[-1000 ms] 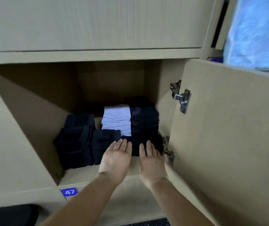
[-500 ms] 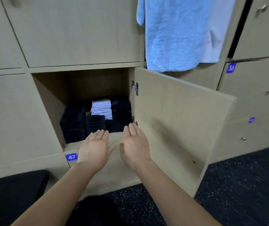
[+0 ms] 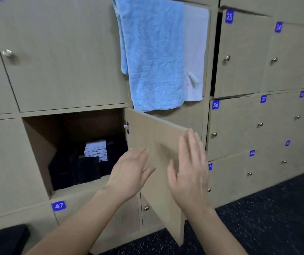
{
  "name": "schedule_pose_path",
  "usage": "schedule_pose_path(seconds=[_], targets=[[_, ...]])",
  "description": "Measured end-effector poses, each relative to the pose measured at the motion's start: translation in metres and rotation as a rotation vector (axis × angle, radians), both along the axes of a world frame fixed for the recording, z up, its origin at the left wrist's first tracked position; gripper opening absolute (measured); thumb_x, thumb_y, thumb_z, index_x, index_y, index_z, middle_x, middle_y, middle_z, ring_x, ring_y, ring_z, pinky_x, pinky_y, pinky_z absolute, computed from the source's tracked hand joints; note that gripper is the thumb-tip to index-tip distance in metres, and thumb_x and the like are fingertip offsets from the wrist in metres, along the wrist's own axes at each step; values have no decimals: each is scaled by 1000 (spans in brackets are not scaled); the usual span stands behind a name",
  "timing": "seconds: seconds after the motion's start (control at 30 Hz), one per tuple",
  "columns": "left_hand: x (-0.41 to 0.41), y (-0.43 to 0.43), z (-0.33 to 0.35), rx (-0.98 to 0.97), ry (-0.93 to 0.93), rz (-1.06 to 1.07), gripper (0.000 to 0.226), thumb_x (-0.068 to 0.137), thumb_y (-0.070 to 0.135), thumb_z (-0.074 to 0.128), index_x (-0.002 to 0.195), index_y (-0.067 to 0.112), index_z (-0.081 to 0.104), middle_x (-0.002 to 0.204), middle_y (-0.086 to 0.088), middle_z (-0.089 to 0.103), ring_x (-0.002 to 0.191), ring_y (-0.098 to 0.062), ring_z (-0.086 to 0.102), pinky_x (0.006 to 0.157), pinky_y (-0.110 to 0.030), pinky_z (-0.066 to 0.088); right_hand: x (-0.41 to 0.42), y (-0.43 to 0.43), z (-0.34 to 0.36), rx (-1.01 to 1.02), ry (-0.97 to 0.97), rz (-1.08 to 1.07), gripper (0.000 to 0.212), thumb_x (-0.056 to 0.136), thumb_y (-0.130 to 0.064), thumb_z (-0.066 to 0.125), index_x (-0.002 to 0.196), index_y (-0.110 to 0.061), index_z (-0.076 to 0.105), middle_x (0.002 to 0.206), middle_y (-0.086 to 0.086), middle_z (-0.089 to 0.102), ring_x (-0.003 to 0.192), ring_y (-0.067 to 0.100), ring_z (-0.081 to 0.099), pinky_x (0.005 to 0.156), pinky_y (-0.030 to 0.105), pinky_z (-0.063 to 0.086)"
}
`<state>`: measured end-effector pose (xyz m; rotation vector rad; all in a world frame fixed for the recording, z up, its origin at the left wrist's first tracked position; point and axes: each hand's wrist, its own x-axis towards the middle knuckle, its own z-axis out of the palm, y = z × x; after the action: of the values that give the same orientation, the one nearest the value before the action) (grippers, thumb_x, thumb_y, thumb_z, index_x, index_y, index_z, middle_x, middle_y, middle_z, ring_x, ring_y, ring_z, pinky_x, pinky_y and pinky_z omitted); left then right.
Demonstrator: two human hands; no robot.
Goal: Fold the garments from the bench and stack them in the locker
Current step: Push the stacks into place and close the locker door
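Note:
The open locker [image 3: 37, 144] holds stacks of folded dark garments [image 3: 70, 170] and one stack of folded pale garments [image 3: 96, 150] behind them. Its door [image 3: 156, 144] swings out to the right. My left hand [image 3: 129, 172] hovers in front of the locker's right edge, fingers straight, holding nothing. My right hand [image 3: 190, 168] is raised with straight fingers at the door's outer edge, empty; whether it touches the door I cannot tell.
A blue towel [image 3: 151, 52] and a white cloth [image 3: 195, 56] hang over a locker door above. Numbered shut lockers [image 3: 239, 126] fill the wall to the right. A black bench corner [image 3: 2, 240] shows at the lower left. The floor [image 3: 267, 218] is dark and speckled.
Both hands have pulled back out of the locker and moved right, toward the door. The view has backed away and turned right, showing more of the locker wall.

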<state>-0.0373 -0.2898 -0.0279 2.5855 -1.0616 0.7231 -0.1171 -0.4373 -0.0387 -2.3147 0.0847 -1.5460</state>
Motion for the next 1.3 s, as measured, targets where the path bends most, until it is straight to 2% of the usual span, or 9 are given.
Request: schedule_pose_path(seconds=[0.1,0.17,0.3,0.4,0.6,0.8,1.07,1.2,1.3], targets=[[-4,-10,-5,81,14,-11,68,100,48,41,156,16,18,162,0,20,150,-13,13,117,-20,0,-8,-8,-9,236,202,74,80,91,-13,55,154,-15,7,160,9,17,140,26,31,106,33,32],[-4,-12,-12,129,46,-19,71,99,56,33,156,18,12,164,2,12,150,-11,7,114,-18,-6,-9,-6,-19,349,348,145,80,95,-21,52,154,-19,-2,157,6,28,135,21,39,100,26,32],[-6,-4,-29,123,81,-47,95,77,70,4,156,18,15,162,1,18,150,-11,13,115,-17,-5,-9,1,-28,384,339,175,63,96,-21,51,152,-13,24,139,8,53,124,21,50,99,27,35],[-15,8,-33,38,54,-75,85,85,68,13,155,19,22,159,1,29,147,-11,23,118,-20,2,-10,12,-34,322,291,245,51,94,-16,47,145,-10,42,111,7,67,99,20,62,82,22,40],[-31,56,-38,-127,52,-35,72,94,59,41,152,18,31,144,7,49,132,-9,43,116,-20,21,-1,49,-36,26,204,492,50,82,-13,37,125,-2,62,95,4,70,77,14,63,62,30,55],[-27,128,-45,-265,30,130,55,93,45,54,142,24,41,119,13,57,110,-7,54,92,-36,50,36,105,-28,-320,285,598,49,83,-14,38,124,-1,62,122,11,67,108,23,66,81,35,58],[-18,189,-55,-239,-181,522,64,99,41,45,150,5,32,155,-12,35,144,-21,29,115,-40,23,100,169,-21,-720,421,452,68,69,-19,62,136,-6,54,146,15,46,135,26,45,110,39,29],[-7,206,-61,-119,-171,648,62,95,42,39,145,5,41,149,-12,44,139,-23,40,114,-36,27,136,199,-11,-852,527,472,68,94,-14,43,153,-5,13,162,13,6,150,25,3,118,36,-6],[5,222,-67,-38,-128,710,63,95,46,34,142,6,47,147,-10,48,137,-22,44,117,-30,26,165,219,-1,-869,591,444,69,97,-14,36,154,-8,-2,162,9,-7,149,20,-11,119,35,-9]])
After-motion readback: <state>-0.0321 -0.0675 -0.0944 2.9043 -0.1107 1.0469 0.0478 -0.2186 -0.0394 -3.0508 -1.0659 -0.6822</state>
